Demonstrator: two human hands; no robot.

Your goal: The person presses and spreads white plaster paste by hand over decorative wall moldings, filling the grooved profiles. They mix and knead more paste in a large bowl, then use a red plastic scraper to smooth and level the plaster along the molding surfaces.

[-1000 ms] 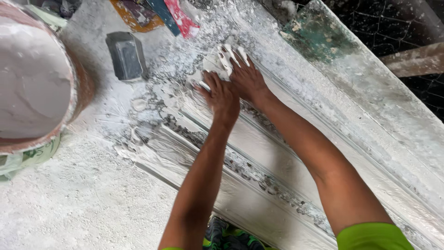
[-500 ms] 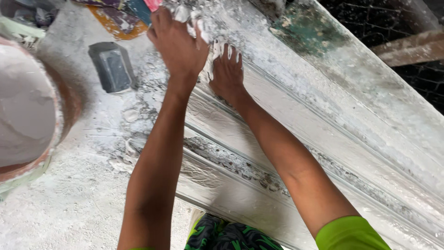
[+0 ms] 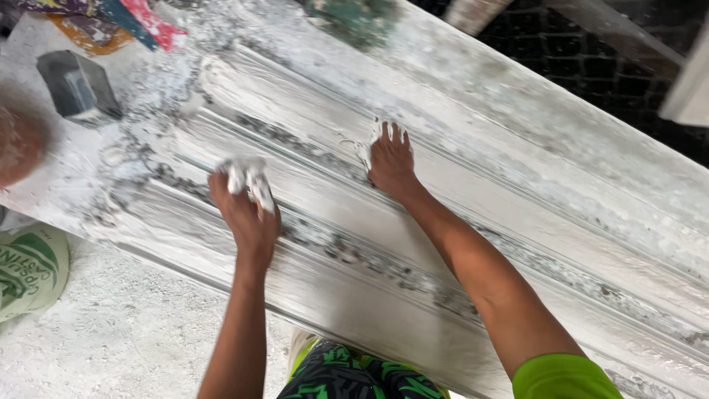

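A: Wet white plaster (image 3: 310,125) coats the long ridged mould (image 3: 473,222), which runs diagonally across the bench.
B: Hands?
A: Left hand (image 3: 247,203) is curled around a lump of plaster (image 3: 247,177), low on the ridges. Right hand (image 3: 391,159) lies flat, fingers spread, pressing on the coat.
B: Risk?
A: Grey patches (image 3: 369,258) look bare; uneven pressure could leave thin spots. The small grey block (image 3: 77,85) sits well apart.

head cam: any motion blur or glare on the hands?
Head view: left hand smeared by motion blur, its plaster-coated fingers indistinct; right hand sharper, flat on the white moulding; soft even daylight, no glare or hard shadows; top-left corner blurred.
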